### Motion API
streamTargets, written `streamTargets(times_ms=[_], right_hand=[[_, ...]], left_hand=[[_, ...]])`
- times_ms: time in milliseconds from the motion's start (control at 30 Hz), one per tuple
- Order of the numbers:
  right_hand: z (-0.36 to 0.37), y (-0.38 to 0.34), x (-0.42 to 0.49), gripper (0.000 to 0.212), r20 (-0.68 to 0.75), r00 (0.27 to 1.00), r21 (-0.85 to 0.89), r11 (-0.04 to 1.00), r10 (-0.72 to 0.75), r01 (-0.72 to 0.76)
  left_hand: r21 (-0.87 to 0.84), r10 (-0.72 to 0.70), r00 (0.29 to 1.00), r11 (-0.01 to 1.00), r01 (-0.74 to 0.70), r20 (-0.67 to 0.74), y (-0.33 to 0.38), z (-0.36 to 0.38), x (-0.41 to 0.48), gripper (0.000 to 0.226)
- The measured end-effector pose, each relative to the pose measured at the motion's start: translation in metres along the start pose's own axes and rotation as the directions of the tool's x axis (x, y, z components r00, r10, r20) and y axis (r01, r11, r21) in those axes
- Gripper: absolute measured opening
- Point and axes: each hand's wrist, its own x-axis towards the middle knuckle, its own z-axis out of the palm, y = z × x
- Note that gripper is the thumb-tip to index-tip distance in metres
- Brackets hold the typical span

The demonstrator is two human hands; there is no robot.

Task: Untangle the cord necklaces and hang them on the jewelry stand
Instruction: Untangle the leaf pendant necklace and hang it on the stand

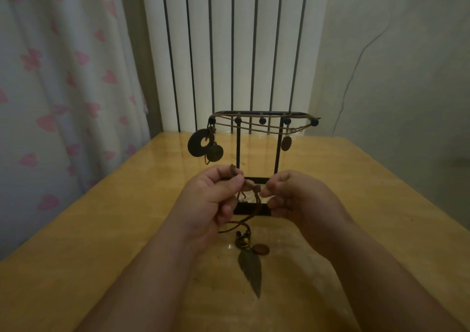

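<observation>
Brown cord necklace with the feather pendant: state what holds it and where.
The left hand and right hand pinch the brown cord necklace at its knotted upper stretch; the dark feather pendant is not gripped.

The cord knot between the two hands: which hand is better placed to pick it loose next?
Probably the right hand: its fingertips pinch beside the knot, while the left hand grips the cord in its curled fingers, steadying it.

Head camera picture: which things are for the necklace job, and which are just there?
For the job: jewelry stand, cord necklace, its feather pendant, ring pendant already hung, left hand, right hand.
Just there: curtain, radiator, wall cable.
</observation>
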Motion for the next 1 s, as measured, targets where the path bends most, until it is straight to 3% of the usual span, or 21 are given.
streamTargets(times_ms=[67, 200, 333, 500, 733, 900, 1000], right_hand=[[0.000, 0.000, -0.002, 0.012, 0.116, 0.991, -0.019, 0.997, -0.066, 0.069], [0.001, 0.002, -0.006, 0.028, 0.223, 0.967, -0.077, 0.987, -0.123, 0.143], [0.002, 0.002, -0.009, 0.022, 0.238, 0.961, -0.137, 0.975, -0.141, 0.177], [0.002, 0.000, -0.011, 0.008, 0.273, 0.946, -0.085, 0.975, -0.177, 0.207], [0.002, -0.006, -0.014, 0.004, 0.320, 0.941, 0.039, 0.994, -0.106, 0.099], [0.003, -0.009, -0.016, 0.023, 0.321, 0.941, 0.023, 0.994, -0.106, 0.105], [0.002, -0.009, -0.017, 0.021, 0.311, 0.945, -0.006, 0.994, -0.101, 0.109]], left_hand=[[0.018, 0.030, 0.999, 0.999, -0.029, -0.021, 0.000, -0.001, 0.000, 0.012], [0.048, 0.073, 0.996, 0.996, -0.071, -0.044, 0.001, -0.001, 0.000, 0.017], [0.050, 0.106, 0.993, 0.993, -0.103, -0.043, 0.000, -0.001, -0.002, 0.015], [0.069, 0.136, 0.990, 0.989, -0.133, -0.031, 0.000, -0.001, -0.002, 0.012], [0.037, 0.171, 0.985, 0.985, -0.170, -0.003, 0.001, 0.000, -0.003, 0.012], [-0.016, 0.194, 0.980, 0.981, -0.193, 0.040, 0.001, -0.002, -0.002, 0.020], [-0.035, 0.192, 0.980, 0.981, -0.191, 0.060, 0.000, -0.003, -0.001, 0.022]])
